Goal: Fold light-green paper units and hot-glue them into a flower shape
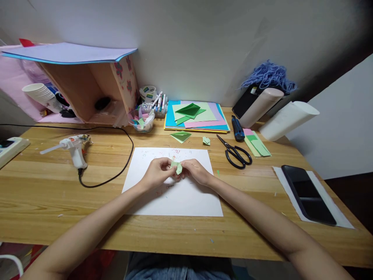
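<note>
A small piece of folded light green paper [176,167] is pinched between my two hands, above a white sheet of paper [175,202]. My left hand [159,171] grips its left side with the thumb lying across its front. On the other side, my right hand [196,171] has thumb and fingers closed on the right edge. Some fingertips are hidden behind the paper. Beyond the sheet lie a green folded paper [181,136] and a small light green folded piece [206,141].
Black-handled scissors [237,153] and a blue utility knife [238,129] lie to the right, with a phone [308,194] farther over. A glue gun [76,149] with its black cord stands left. Behind are stacked coloured papers [198,124], a tub of scraps [142,121] and a cardboard box [125,83].
</note>
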`<action>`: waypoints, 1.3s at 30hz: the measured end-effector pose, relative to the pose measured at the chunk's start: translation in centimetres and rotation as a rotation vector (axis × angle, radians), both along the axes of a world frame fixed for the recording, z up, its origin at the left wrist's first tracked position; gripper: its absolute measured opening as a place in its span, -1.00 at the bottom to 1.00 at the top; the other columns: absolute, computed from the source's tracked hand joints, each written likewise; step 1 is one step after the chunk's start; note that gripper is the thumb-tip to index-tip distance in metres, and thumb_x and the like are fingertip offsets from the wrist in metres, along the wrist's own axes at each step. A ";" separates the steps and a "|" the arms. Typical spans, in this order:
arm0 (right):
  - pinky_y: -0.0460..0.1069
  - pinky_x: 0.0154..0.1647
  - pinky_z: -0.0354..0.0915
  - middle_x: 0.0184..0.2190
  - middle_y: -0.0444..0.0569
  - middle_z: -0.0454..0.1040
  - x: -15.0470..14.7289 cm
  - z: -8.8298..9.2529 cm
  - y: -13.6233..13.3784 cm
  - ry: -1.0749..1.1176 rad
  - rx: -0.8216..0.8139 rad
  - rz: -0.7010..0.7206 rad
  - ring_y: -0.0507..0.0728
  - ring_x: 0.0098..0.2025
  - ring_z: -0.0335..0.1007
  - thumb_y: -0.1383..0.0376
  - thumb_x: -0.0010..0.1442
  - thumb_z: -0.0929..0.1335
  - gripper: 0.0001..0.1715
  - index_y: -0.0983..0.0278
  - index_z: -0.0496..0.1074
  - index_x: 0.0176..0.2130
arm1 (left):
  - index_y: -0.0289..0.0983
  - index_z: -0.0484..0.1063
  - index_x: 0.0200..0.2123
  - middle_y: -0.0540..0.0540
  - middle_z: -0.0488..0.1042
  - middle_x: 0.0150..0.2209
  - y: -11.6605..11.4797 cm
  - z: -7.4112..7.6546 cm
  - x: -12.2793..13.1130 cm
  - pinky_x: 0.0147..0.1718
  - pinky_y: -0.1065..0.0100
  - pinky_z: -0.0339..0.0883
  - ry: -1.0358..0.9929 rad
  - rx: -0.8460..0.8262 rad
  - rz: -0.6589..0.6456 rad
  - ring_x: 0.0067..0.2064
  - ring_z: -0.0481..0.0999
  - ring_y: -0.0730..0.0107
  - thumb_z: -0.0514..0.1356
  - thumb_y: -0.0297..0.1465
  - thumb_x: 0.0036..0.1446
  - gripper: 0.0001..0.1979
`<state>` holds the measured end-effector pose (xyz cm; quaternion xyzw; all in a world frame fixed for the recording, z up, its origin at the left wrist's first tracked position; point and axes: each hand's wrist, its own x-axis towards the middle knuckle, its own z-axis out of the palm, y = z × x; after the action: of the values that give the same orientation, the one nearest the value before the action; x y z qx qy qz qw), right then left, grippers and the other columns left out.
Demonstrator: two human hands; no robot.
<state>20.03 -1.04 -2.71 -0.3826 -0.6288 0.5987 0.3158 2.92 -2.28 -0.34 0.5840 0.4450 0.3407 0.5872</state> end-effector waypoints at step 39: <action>-0.05 -0.37 0.26 -0.35 0.03 0.43 4.5 -0.4 4.8 -0.150 0.393 -0.752 0.10 -0.33 0.36 0.11 0.04 0.33 -0.61 0.31 0.37 -0.19 | -0.21 0.22 0.00 -0.14 0.40 -0.13 0.5 -1.3 -0.2 -0.22 0.27 0.34 0.064 0.119 0.123 -0.25 0.48 0.36 0.05 -0.21 0.13 -0.61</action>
<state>24.52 3.78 -3.07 -0.5603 -0.5690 0.2814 0.5321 2.67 -1.78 -1.65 0.6001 0.4775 0.3829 0.5150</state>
